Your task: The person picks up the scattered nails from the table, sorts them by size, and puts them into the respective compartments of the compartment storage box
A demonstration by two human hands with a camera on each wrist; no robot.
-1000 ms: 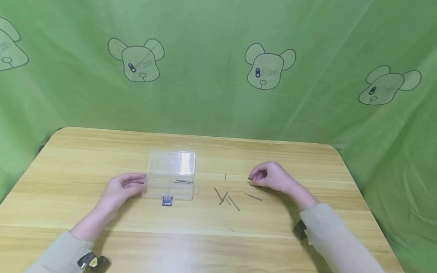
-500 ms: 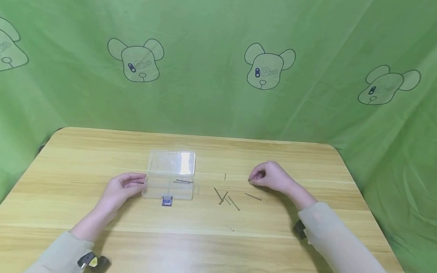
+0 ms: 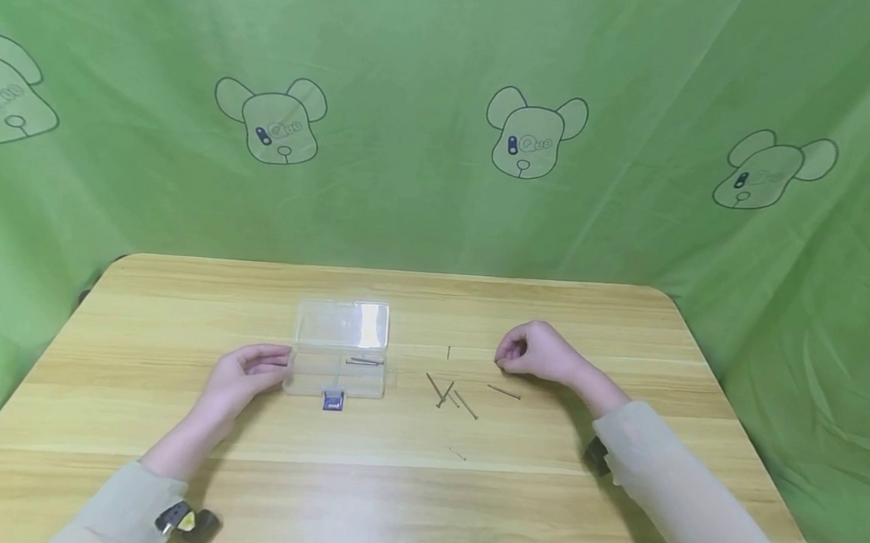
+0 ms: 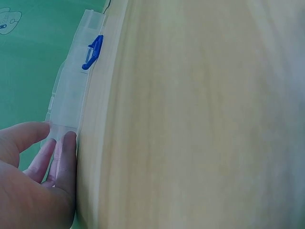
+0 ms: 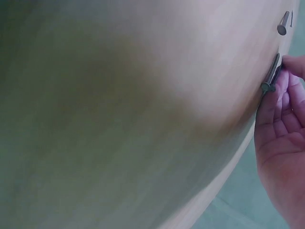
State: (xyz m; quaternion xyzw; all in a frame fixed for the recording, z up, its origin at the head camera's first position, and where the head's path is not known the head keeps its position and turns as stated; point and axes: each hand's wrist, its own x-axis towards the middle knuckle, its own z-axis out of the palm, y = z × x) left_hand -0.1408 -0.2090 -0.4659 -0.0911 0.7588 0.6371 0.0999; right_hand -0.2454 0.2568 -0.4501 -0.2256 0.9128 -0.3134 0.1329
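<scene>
A clear plastic box [image 3: 312,378] with a blue latch [image 3: 333,401] stands on the table, its lid [image 3: 327,323] raised. A few nails [image 3: 365,361] lie in its back right compartment. My left hand [image 3: 237,380] rests against the box's left end, thumb and fingertips at its wall, fingers fairly straight. In the left wrist view the box [image 4: 69,100] shows edge-on. To the right, my right hand [image 3: 542,351] pinches a nail between thumb and fingers low over the table. In the right wrist view a nail [image 5: 270,76] overlaps the fingertips.
Several loose nails [image 3: 466,405] lie between the box and my right hand, some crossed. Another nail [image 3: 504,391] is just in front of that hand. One small nail [image 3: 457,453] lies nearer me, another [image 3: 448,352] farther back. A green curtain [image 3: 408,220] hangs behind the table [image 3: 361,508].
The nail at my right fingertips has drawn in, and less of it shows beyond the hand. My left hand and the box have stayed put.
</scene>
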